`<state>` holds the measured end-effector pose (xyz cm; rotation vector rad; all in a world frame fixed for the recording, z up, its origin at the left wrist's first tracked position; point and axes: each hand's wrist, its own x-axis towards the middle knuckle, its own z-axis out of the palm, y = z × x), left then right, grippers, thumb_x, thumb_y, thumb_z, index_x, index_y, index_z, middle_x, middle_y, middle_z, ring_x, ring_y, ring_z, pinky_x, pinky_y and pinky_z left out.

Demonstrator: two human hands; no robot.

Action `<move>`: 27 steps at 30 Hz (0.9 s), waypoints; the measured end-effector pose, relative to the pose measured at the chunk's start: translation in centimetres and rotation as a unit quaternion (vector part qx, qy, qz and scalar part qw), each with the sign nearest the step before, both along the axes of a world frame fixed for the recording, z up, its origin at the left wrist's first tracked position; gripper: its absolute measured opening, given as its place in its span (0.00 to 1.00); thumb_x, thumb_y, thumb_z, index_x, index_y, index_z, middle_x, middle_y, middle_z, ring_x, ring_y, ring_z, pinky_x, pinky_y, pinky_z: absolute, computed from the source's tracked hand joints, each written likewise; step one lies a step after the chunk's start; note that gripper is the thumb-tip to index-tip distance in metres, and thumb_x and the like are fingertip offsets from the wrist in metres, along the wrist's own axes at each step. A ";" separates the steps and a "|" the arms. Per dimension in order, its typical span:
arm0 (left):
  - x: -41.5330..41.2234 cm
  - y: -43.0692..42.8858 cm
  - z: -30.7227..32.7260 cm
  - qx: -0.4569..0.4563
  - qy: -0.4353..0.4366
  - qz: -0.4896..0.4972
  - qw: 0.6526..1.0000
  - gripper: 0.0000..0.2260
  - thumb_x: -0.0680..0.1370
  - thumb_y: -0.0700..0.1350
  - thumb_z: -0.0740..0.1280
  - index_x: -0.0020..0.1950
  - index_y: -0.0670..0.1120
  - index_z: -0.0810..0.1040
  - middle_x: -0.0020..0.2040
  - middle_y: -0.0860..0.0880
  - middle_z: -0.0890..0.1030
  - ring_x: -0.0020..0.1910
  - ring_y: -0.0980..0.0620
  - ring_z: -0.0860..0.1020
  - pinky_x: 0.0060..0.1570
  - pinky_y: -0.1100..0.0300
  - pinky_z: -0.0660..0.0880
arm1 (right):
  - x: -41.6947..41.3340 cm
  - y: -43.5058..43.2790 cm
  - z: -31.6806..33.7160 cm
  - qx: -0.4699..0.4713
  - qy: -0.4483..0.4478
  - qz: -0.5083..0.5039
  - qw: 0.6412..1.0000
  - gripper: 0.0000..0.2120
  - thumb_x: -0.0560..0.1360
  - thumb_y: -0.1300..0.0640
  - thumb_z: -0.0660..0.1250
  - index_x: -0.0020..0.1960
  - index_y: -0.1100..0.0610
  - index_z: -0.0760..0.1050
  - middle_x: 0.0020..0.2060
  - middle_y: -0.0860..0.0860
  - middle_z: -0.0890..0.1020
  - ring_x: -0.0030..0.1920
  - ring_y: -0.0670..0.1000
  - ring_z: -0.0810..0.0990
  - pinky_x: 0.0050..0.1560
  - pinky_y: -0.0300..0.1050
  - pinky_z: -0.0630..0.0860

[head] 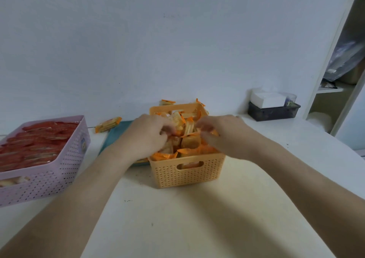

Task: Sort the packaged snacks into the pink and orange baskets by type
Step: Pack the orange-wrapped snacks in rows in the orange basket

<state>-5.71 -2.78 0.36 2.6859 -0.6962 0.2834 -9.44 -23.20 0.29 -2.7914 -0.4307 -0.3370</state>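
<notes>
An orange basket (187,171) stands in the middle of the table, heaped with orange snack packets (188,141). Both of my hands are over its top. My left hand (147,134) has its fingers curled into the packets on the basket's left side. My right hand (219,133) does the same on the right side; both are blurred, so the exact grip is unclear. A pink basket (57,170) at the left holds red snack packets (33,145). One orange packet (108,124) lies on the table behind the left hand, and two more orange packets (167,101) lie behind the orange basket.
A teal tray (118,131) lies under and left of the orange basket. A dark box (273,112) with a white tissue pack (267,99) sits at the back right. A white shelf unit (335,70) stands at the far right. The wall runs along the table's back.
</notes>
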 end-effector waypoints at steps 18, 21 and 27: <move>2.4 -0.5 -1.3 0.184 -0.040 0.023 0.982 0.17 0.72 0.51 0.71 0.55 0.57 0.68 0.48 0.57 0.73 0.56 0.51 0.70 0.55 0.50 0.63 | 1.8 2.1 -1.0 -0.063 0.129 0.033 0.989 0.22 0.77 0.35 0.56 0.64 0.45 0.71 0.53 0.43 0.77 0.55 0.48 0.72 0.64 0.56 0.61; 1.1 0.3 -0.5 0.136 0.020 -0.020 0.990 0.18 0.74 0.52 0.71 0.58 0.56 0.65 0.38 0.58 0.74 0.41 0.57 0.73 0.47 0.54 0.66 | 1.5 2.6 -1.0 -0.057 0.111 0.043 0.991 0.20 0.77 0.39 0.62 0.64 0.47 0.72 0.48 0.43 0.75 0.51 0.47 0.70 0.57 0.52 0.66; -0.6 1.4 0.2 0.176 0.133 -0.070 0.973 0.13 0.80 0.60 0.58 0.61 0.59 0.74 0.49 0.59 0.77 0.50 0.57 0.75 0.54 0.56 0.71 | 1.0 2.3 -1.1 -0.116 0.103 0.021 0.988 0.13 0.80 0.43 0.57 0.61 0.42 0.73 0.51 0.42 0.74 0.59 0.49 0.72 0.61 0.57 0.63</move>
